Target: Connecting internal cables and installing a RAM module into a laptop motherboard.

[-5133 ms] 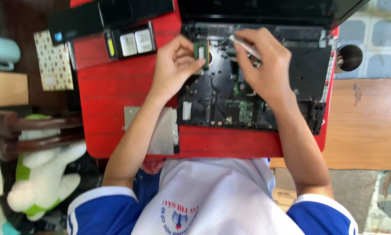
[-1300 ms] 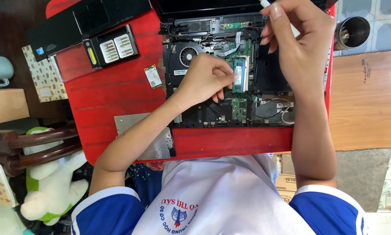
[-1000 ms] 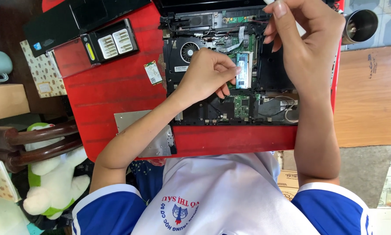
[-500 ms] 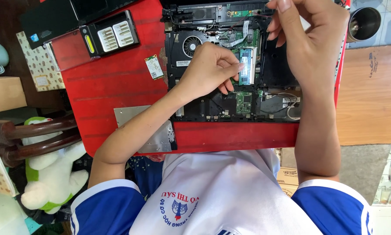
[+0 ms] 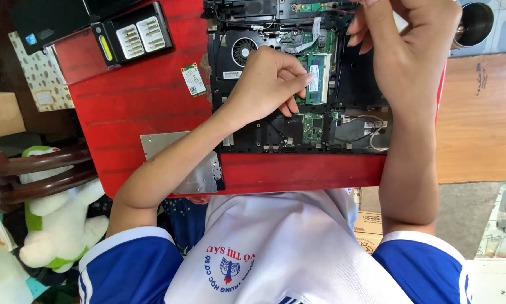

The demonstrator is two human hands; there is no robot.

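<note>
An opened black laptop base (image 5: 358, 84) lies on a red table (image 5: 146, 107), its fan (image 5: 244, 50) and green boards exposed. My left hand (image 5: 264, 84) rests on the base, thumb and forefinger pinched on the left edge of a green memory module (image 5: 321, 84). My right hand (image 5: 410, 50) hovers above the base's far right part, fingers curled as around the thin pale tool seen earlier. That tool is hidden now by the fingers and the frame's top edge.
A small green card (image 5: 192, 80) and a black case of screwdriver bits (image 5: 132, 39) lie left of the laptop. A silver metal plate (image 5: 174, 152) sits at the table's near edge. A metal cup (image 5: 473, 22) and wooden surface (image 5: 478, 124) are right, a plush toy (image 5: 61, 225) left.
My left hand moved from the fan area to the memory module and settled there. My right hand lifted away from the board toward the top. The view has drawn closer.
</note>
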